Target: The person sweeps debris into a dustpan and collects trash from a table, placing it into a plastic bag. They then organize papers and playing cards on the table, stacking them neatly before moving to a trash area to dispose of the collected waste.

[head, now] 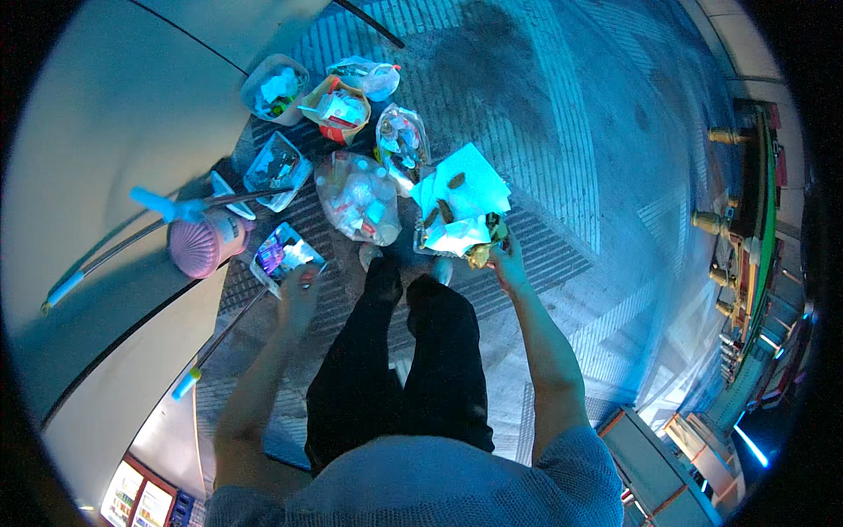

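My right hand (508,263) grips crumpled, leafy-looking waste (484,250) at the lower right corner of a clear container. White paper sheets (467,178) lie over that container, with several brown oblong pieces on them. My left hand (299,290) is at the near edge of a white dustpan or shallow bin (288,253) that holds paper and a purple wrapper; its fingers are blurred. Between my hands and farther off stands a clear bag full of plastic waste (359,194). Beyond it are a smaller filled bag (403,138) and a paper bag with a cup (339,109).
A pink ribbed bin (204,244) lies on its side at the left, near a long-handled tool (171,211). Farther along the wall are a clear tub (276,171) and a lined bin (273,89). A green-topped table (764,230) stands far right, cabinets (652,461) lower right.
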Tool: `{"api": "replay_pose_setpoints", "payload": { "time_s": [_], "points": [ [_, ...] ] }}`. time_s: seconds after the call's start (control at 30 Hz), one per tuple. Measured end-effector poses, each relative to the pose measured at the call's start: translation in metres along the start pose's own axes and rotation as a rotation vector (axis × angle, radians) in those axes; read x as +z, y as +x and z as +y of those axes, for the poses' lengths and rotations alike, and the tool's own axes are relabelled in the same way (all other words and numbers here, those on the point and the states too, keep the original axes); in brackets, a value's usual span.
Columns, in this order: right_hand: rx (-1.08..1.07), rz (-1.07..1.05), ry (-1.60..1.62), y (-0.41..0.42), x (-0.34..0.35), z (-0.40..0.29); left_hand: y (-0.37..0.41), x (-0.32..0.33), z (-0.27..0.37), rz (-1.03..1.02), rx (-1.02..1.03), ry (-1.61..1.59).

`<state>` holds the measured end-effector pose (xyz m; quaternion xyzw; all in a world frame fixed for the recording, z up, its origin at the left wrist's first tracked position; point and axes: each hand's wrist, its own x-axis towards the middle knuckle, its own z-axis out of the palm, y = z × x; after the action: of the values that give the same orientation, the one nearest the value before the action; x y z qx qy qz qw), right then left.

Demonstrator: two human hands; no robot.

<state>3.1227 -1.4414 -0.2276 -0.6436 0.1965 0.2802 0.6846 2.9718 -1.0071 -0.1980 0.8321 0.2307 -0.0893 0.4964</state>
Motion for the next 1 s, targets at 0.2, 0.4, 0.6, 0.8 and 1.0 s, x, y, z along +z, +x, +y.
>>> {"api": "replay_pose_setpoints", "payload": {
  "time_s": [0.2, 0.4, 0.6, 0.8, 1.0],
  "points": [
    [0.137, 0.032, -0.087, 0.112, 0.034, -0.018, 0.109, 0.173, -0.032, -0.121, -0.891, -0.769],
    [0.089, -0.257, -0.365, 0.254, 0.005, 0.023, 0.186, 0.286, -0.063, 0.072, -1.210, -0.879],
    [0.147, -0.401, -0.590, 0.334, 0.010, 0.029, 0.236, 0.326, -0.051, 0.058, -1.381, -0.998],
    [-0.031, -0.342, -1.336, 0.374, 0.039, 0.044, 0.233, 0.366, -0.077, 0.261, -1.182, -1.049],
    [-0.298, -0.299, -1.792, 0.374, 0.083, 0.045, 0.212, 0.386, -0.041, 0.289, -0.861, -0.727]
  ]
}}
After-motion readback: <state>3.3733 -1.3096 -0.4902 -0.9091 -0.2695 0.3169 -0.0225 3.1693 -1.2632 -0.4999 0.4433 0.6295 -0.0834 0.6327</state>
